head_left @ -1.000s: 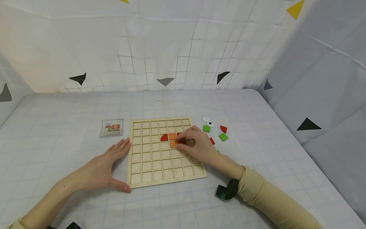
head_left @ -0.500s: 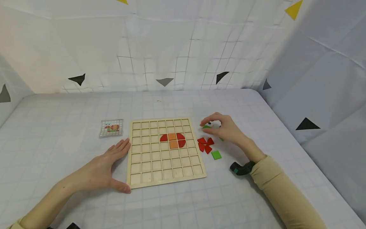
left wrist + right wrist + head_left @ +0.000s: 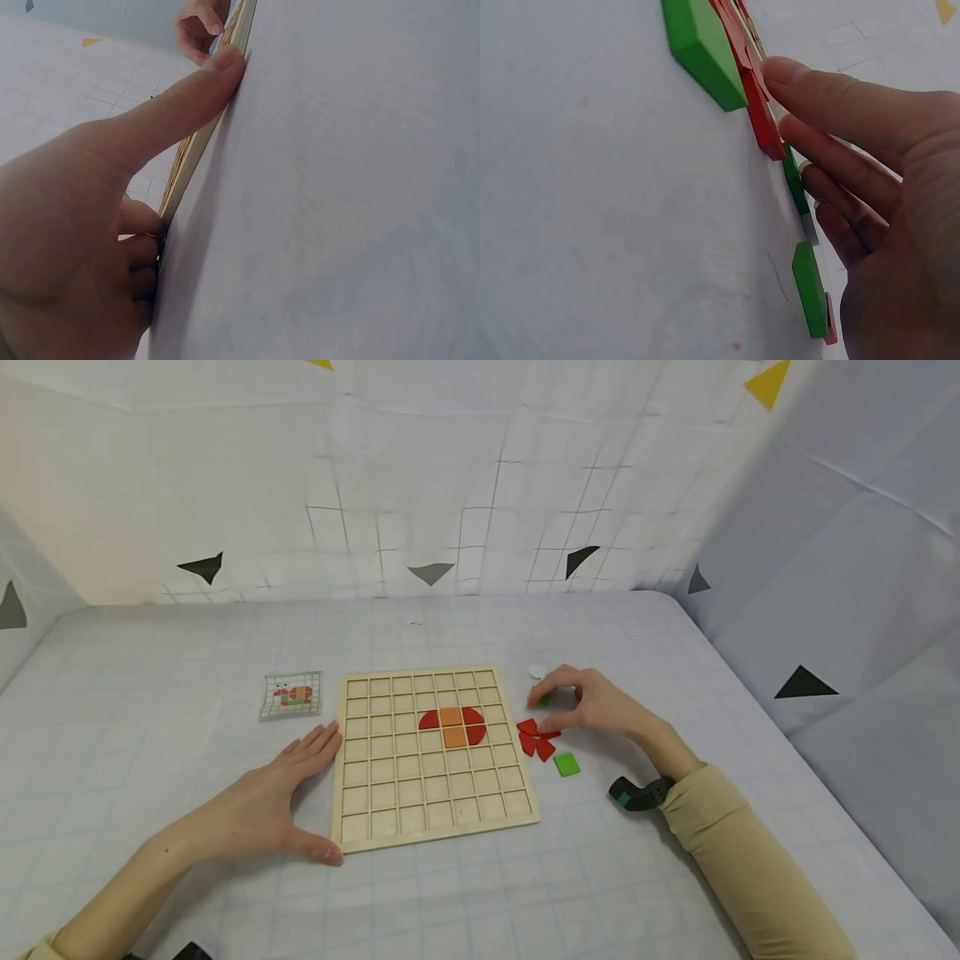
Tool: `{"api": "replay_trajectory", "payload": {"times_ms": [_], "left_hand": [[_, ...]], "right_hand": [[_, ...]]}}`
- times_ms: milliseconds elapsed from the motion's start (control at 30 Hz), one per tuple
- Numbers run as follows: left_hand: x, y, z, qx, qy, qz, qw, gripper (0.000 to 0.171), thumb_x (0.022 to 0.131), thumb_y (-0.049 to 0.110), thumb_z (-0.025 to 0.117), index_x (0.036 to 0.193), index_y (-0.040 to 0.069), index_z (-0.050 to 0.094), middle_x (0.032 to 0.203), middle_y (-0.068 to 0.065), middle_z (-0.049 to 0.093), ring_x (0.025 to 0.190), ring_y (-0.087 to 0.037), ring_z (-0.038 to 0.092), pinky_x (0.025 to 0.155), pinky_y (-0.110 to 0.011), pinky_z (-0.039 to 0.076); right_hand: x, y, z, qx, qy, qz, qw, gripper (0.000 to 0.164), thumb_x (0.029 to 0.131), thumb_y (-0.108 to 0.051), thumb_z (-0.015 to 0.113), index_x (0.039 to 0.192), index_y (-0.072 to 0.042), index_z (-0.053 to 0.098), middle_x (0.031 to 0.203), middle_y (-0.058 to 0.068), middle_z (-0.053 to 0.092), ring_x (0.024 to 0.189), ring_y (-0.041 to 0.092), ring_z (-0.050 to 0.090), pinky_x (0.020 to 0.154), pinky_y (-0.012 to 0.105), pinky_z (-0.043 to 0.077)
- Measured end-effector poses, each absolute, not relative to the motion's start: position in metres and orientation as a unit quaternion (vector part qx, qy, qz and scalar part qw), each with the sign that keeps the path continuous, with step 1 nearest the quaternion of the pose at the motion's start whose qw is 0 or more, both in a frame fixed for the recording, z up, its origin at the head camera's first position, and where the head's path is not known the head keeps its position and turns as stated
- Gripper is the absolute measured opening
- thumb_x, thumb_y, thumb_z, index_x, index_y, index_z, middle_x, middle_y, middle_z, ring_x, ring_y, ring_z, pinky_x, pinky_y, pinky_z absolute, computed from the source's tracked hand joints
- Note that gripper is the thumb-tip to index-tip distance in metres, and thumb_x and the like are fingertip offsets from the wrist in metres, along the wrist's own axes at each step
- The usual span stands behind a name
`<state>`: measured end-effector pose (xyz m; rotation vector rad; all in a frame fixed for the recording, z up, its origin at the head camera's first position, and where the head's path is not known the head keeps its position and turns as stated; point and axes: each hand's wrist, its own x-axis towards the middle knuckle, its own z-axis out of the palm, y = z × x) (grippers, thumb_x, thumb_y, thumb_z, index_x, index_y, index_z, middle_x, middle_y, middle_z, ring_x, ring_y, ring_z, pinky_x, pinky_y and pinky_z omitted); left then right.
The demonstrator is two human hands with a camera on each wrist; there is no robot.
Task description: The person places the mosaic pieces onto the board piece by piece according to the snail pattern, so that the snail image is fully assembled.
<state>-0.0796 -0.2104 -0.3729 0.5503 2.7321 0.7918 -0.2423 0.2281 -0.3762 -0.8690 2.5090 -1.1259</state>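
Note:
My left hand (image 3: 262,810) lies along the wooden grid board (image 3: 393,793), fingertips at its left edge and thumb at the near-left corner. On the board sit two orange squares (image 3: 455,737) with red quarter-circle tiles (image 3: 475,733) beside them. Over the loose tiles right of the board hovers my right hand (image 3: 603,706), thumb and forefinger apart with nothing seen between them. Its thumb is close to the loose red tiles (image 3: 528,745). Under its fingers a green tile (image 3: 543,699) is partly hidden. The right wrist view shows another green tile (image 3: 808,289) below the fingers.
A small picture card (image 3: 292,695) with a red, orange and green figure on a grid lies left of the board. One green square (image 3: 567,764) lies nearest me among the loose tiles. A white round piece (image 3: 537,672) lies behind the right hand.
My right hand has moved from the board to the loose tiles on the right, leaving the red tiles on the board uncovered; lately its thumb shifted toward the red tiles. My left hand stays put.

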Motion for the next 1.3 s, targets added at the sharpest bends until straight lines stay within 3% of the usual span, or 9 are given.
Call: {"api": "replay_trajectory", "payload": {"times_ms": [200, 533, 800, 1067, 1300], "left_hand": [[-0.0803, -0.2106, -0.3729, 0.184, 0.937, 0.27, 0.123, 0.14, 0.054, 0.076, 0.081, 0.16, 0.008, 0.02, 0.169, -0.001, 0.009, 0.155, -0.03, 0.011, 0.123, -0.053, 0.017], [-0.0811, -0.2103, -0.3737, 0.183, 0.937, 0.27, 0.127, 0.14, 0.054, 0.075, 0.082, 0.16, 0.008, 0.02, 0.169, -0.001, 0.008, 0.155, -0.029, 0.01, 0.124, -0.053, 0.017], [-0.0806, -0.2103, -0.3733, 0.184, 0.936, 0.271, 0.126, 0.139, 0.054, 0.075, 0.082, 0.16, 0.009, 0.02, 0.169, 0.001, 0.008, 0.155, -0.027, 0.01, 0.124, -0.05, 0.016], [-0.0804, -0.2093, -0.3723, 0.183, 0.936, 0.27, 0.129, 0.139, 0.054, 0.075, 0.081, 0.16, 0.009, 0.02, 0.169, 0.002, 0.008, 0.155, -0.028, 0.01, 0.123, -0.053, 0.017], [-0.0801, -0.2097, -0.3729, 0.183, 0.936, 0.271, 0.127, 0.139, 0.054, 0.076, 0.081, 0.16, 0.01, 0.02, 0.169, 0.001, 0.008, 0.155, -0.029, 0.01, 0.123, -0.055, 0.018]], "right_hand": [[-0.2416, 0.2245, -0.3782, -0.306, 0.86, -0.388, 0.125, 0.032, 0.077, -0.011, 0.086, 0.107, -0.012, 0.075, 0.108, 0.004, 0.07, 0.109, 0.025, 0.055, 0.103, 0.05, 0.041], [-0.2417, 0.2254, -0.38, -0.316, 0.861, -0.384, 0.107, 0.022, 0.084, -0.02, 0.081, 0.105, -0.024, 0.076, 0.105, -0.007, 0.07, 0.106, 0.013, 0.054, 0.1, 0.04, 0.044], [-0.2394, 0.2242, -0.3794, -0.293, 0.871, -0.383, 0.091, 0.022, 0.081, -0.03, 0.085, 0.102, -0.027, 0.077, 0.102, -0.008, 0.069, 0.104, 0.011, 0.055, 0.098, 0.04, 0.046], [-0.2341, 0.2195, -0.3744, -0.277, 0.871, -0.395, 0.093, 0.024, 0.08, -0.012, 0.084, 0.103, -0.014, 0.077, 0.103, 0.004, 0.07, 0.107, 0.024, 0.056, 0.098, 0.05, 0.046], [-0.2395, 0.2242, -0.3807, -0.302, 0.871, -0.382, 0.073, 0.022, 0.081, -0.024, 0.085, 0.102, -0.025, 0.077, 0.101, -0.006, 0.069, 0.102, 0.012, 0.057, 0.094, 0.04, 0.049]]}}
